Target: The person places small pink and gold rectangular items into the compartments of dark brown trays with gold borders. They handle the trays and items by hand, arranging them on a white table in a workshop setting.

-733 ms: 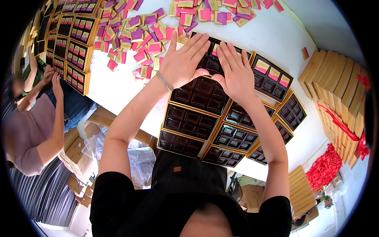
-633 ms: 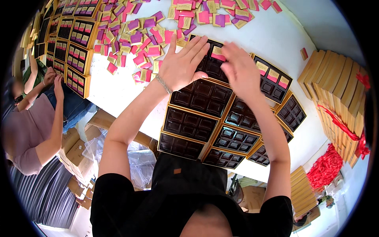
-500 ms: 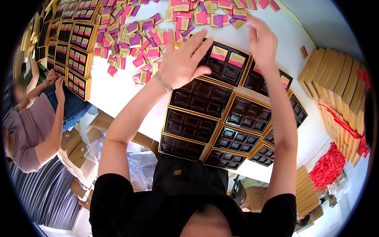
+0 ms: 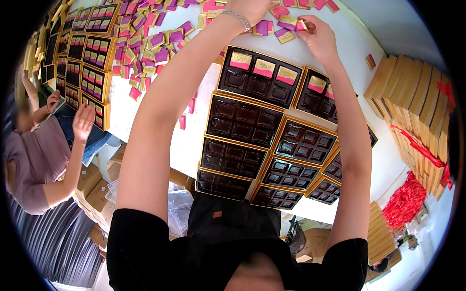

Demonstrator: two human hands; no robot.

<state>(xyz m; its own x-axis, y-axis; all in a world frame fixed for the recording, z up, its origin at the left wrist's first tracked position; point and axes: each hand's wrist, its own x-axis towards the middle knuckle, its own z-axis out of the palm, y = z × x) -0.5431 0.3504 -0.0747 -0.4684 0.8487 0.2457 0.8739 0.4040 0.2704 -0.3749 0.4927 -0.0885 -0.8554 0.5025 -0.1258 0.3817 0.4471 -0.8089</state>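
Dark brown trays with gold rims (image 4: 242, 121) lie overlapped in two columns on the white table (image 4: 194, 140). The far left tray (image 4: 259, 77) has three pink and gold wrapped squares in its top row; its neighbour (image 4: 318, 94) holds a few too. Both my arms reach over them to the scattered pile of pink, purple and gold wrapped squares (image 4: 160, 41). My right hand (image 4: 318, 36) pinches one small wrapped square (image 4: 301, 24) at the pile's edge. My left hand (image 4: 248, 7), a bracelet on its wrist, lies in the pile at the picture's top edge, fingers cut off.
Filled trays (image 4: 92, 48) run in rows at the far left. Another person sits at the left with a raised hand (image 4: 83, 121). Stacked gold lids (image 4: 412, 92) and red ribbons (image 4: 410, 201) stand at the right. Cardboard boxes (image 4: 97, 189) sit below the table edge.
Both my hands have left the far trays and stretched farther out to the pile of wrapped squares. The far left tray's row of three squares is now uncovered.
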